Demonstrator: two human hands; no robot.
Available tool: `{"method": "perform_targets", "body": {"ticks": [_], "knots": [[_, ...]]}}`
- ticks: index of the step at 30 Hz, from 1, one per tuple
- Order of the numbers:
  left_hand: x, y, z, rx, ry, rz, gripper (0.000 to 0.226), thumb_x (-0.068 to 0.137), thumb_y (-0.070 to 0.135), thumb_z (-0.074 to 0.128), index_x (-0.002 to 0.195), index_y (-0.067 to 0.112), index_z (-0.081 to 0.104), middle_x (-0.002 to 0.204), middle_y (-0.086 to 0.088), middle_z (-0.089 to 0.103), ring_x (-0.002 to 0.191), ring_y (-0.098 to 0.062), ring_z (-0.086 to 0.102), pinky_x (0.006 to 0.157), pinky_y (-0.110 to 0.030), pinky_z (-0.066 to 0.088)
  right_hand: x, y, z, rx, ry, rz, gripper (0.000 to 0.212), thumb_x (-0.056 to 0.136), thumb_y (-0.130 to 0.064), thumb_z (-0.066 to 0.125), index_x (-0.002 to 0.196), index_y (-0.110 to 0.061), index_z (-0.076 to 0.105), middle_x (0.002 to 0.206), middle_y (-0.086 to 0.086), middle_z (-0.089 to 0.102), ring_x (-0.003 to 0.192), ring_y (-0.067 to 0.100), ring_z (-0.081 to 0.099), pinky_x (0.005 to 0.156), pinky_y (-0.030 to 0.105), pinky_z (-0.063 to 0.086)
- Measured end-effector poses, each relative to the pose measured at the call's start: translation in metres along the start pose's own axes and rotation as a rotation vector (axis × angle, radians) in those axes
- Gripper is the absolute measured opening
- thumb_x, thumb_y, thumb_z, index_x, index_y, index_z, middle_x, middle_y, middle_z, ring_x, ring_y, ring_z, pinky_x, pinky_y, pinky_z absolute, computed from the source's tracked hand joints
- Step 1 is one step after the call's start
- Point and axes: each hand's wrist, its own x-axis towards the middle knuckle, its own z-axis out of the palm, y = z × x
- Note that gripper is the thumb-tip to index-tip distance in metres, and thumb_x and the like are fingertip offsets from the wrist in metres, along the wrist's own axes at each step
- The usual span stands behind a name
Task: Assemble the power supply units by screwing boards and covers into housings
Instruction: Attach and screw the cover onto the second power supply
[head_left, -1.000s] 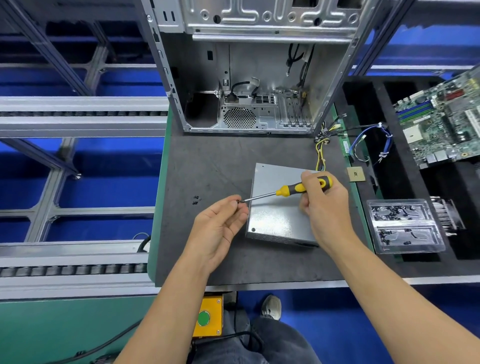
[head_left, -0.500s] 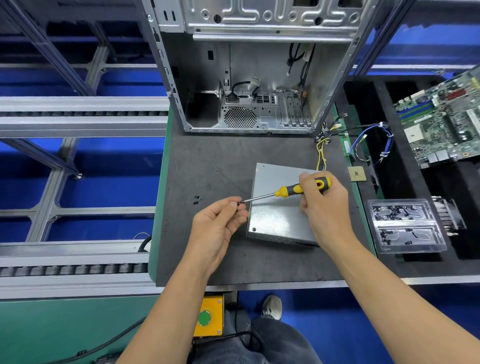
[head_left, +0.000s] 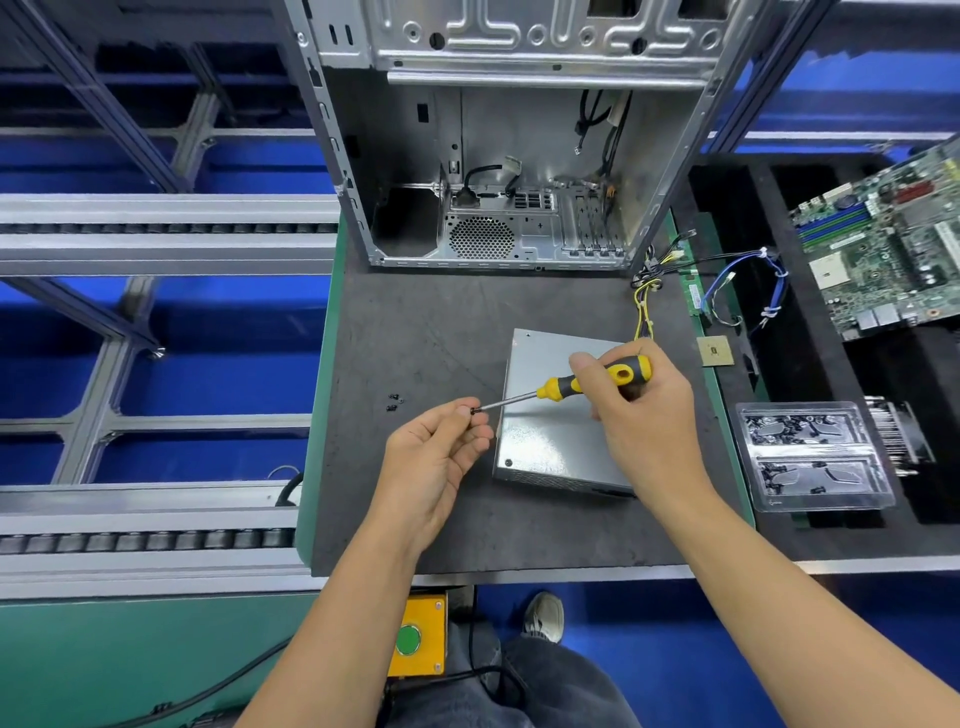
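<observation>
A grey metal power supply unit (head_left: 550, 436) lies flat on the dark work mat (head_left: 415, 338), its cover facing up. My right hand (head_left: 639, 415) grips a yellow and black screwdriver (head_left: 597, 382) above the unit, with the shaft pointing left. My left hand (head_left: 441, 447) pinches a small black screw (head_left: 475, 410) at the screwdriver tip, just off the unit's left edge. Two loose black screws (head_left: 395, 402) lie on the mat further left.
An open metal computer case (head_left: 498, 156) stands at the back of the mat. A clear tray of screws (head_left: 810, 457), a CPU chip (head_left: 716, 351), cables (head_left: 737, 280) and a motherboard (head_left: 883, 244) sit to the right. Conveyor rails (head_left: 156, 234) run along the left.
Both hands stay almost still. The screwdriver handle has shifted slightly while the tip remains at the screw in my left fingers.
</observation>
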Motion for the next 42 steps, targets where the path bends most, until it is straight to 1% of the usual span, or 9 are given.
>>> {"method": "perform_targets", "body": {"ticks": [3,10,14,20,26,29,32,36,42], "knots": [[0.001,0.002,0.004,-0.038,0.017,0.013,0.023,0.096,0.004,0.060,0.086,0.008,0.080,0.084,-0.012,0.074,0.073,-0.014,0.070,0.067,-0.019,0.057,-0.001,0.001,0.003,0.174,-0.048,0.073,0.020,0.073,-0.036,0.079,0.076,-0.027,0.061,0.069,0.012,0.057,0.056,0.015,0.047,0.050,0.024,0.043],[0.004,0.005,0.020,-0.065,-0.007,0.078,0.018,0.097,0.000,0.057,0.091,0.002,0.075,0.081,-0.013,0.074,0.070,-0.015,0.070,0.066,-0.020,0.057,0.006,0.011,0.012,0.307,-0.093,0.179,0.014,0.079,-0.040,0.075,0.082,-0.027,0.073,0.063,0.000,0.059,0.054,0.013,0.049,0.052,0.018,0.043],[0.010,0.007,0.025,-0.063,-0.028,0.096,0.022,0.096,-0.001,0.058,0.087,0.004,0.077,0.082,-0.015,0.074,0.071,-0.016,0.071,0.066,-0.021,0.057,0.011,0.011,0.016,0.298,-0.080,0.185,0.025,0.078,-0.041,0.075,0.090,-0.021,0.068,0.069,0.004,0.067,0.054,0.014,0.056,0.051,0.018,0.045],[0.022,0.012,0.032,-0.032,-0.070,0.060,0.025,0.096,0.004,0.060,0.083,0.007,0.081,0.087,-0.017,0.075,0.077,-0.020,0.074,0.067,-0.022,0.057,0.025,0.008,0.019,0.223,-0.032,0.110,0.013,0.097,-0.022,0.062,0.097,-0.010,0.059,0.067,0.004,0.069,0.052,0.014,0.059,0.048,0.021,0.046],[0.049,0.015,0.035,-0.092,0.066,0.001,0.021,0.096,0.021,0.065,0.086,0.006,0.074,0.075,-0.006,0.070,0.064,-0.013,0.067,0.057,-0.020,0.053,0.055,0.007,0.010,0.166,0.080,0.083,0.010,0.097,-0.022,0.060,0.096,-0.013,0.057,0.065,-0.001,0.066,0.053,0.011,0.055,0.053,0.022,0.048],[0.065,0.014,0.037,0.173,0.056,0.082,0.014,0.094,0.026,0.068,0.091,0.013,0.073,0.072,0.005,0.065,0.064,-0.006,0.058,0.058,-0.019,0.046,0.067,0.012,0.009,0.138,0.122,0.101,0.011,0.096,-0.024,0.061,0.097,-0.014,0.057,0.065,-0.001,0.066,0.053,0.010,0.055,0.052,0.022,0.046],[0.073,0.015,0.043,0.443,-0.078,0.179,0.019,0.089,0.032,0.074,0.105,0.022,0.074,0.080,0.014,0.066,0.072,0.001,0.058,0.070,-0.014,0.047,0.073,0.016,0.010,0.090,0.140,0.090,0.011,0.095,-0.027,0.061,0.092,-0.018,0.056,0.064,-0.002,0.066,0.054,0.010,0.055,0.053,0.021,0.045],[0.080,0.013,0.049,0.570,-0.192,0.258,0.028,0.085,0.018,0.078,0.113,0.022,0.073,0.071,0.014,0.044,0.064,-0.005,0.043,0.067,-0.013,0.042,0.075,0.018,0.012,0.052,0.161,0.074,0.011,0.093,-0.027,0.061,0.090,-0.018,0.056,0.063,-0.003,0.065,0.053,0.007,0.057,0.051,0.016,0.045],[0.084,0.011,0.048,0.629,-0.208,0.337,0.025,0.083,0.012,0.079,0.105,0.024,0.075,0.073,0.013,0.044,0.063,-0.007,0.041,0.066,-0.016,0.040,0.075,0.018,0.014,0.019,0.139,0.058,0.012,0.093,-0.024,0.062,0.094,-0.013,0.057,0.064,-0.001,0.066,0.054,0.011,0.057,0.053,0.018,0.045]]}}
